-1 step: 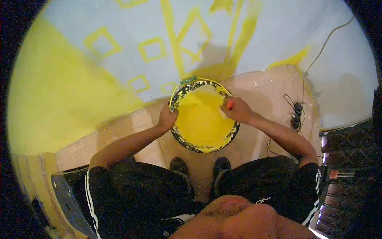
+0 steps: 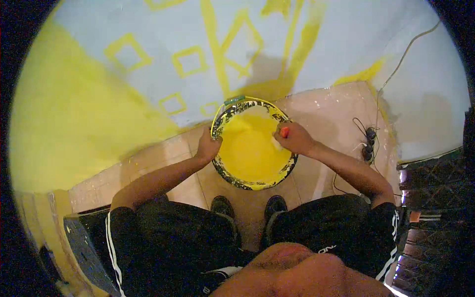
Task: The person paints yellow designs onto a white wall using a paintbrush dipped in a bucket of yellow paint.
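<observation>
A black bucket (image 2: 223,174) spattered with yellow and white stands on the floor between my feet and the wall. Yellow paint (image 2: 252,153) fills much of what shows inside it. My left hand (image 2: 210,146) grips the bucket's left rim, thumb on the inside. At the right rim my right hand (image 2: 295,138) is closed round a tool with a red handle (image 2: 284,131). A pale part of that tool shows below my fingers against the paint; its working end cannot be made out. The yellow wire handle with a green grip (image 2: 234,100) rests along the far rim.
Beyond the bucket rises a pale wall (image 2: 163,44) with yellow diamonds, stripes and a large yellow area. A black cable bundle (image 2: 368,143) lies on the tiled floor (image 2: 326,114) to the right, a cord running up the wall. Dark patterned material (image 2: 430,198) borders the right side.
The red handle in my right hand has shifted very slightly to the left. My left hand and the bucket stay where they were.
</observation>
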A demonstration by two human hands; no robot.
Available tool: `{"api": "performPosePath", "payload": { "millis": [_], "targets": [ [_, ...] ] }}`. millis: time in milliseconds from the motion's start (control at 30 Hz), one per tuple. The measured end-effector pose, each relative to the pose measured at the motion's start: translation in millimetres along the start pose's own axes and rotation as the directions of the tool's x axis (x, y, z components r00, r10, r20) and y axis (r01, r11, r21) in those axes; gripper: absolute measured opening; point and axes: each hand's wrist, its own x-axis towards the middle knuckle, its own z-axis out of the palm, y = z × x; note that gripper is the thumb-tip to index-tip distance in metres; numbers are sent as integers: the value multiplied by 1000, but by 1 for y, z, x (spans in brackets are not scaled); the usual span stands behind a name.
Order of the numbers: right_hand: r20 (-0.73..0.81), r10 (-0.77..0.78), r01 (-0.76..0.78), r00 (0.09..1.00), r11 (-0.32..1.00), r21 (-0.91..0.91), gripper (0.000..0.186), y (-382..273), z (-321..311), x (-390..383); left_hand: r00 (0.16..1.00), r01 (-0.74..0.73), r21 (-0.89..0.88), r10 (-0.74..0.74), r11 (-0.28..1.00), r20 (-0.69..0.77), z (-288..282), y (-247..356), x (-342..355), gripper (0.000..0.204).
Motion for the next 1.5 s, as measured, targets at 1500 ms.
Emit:
{"api": "performPosePath", "payload": {
  "millis": [1500],
  "targets": [
    [-361, -137, 141, 923, 990, -14, 22, -16, -14, 4, 1000, 18, 50, -18, 999, 4, 0, -1, 2, 42]
  ]
}}
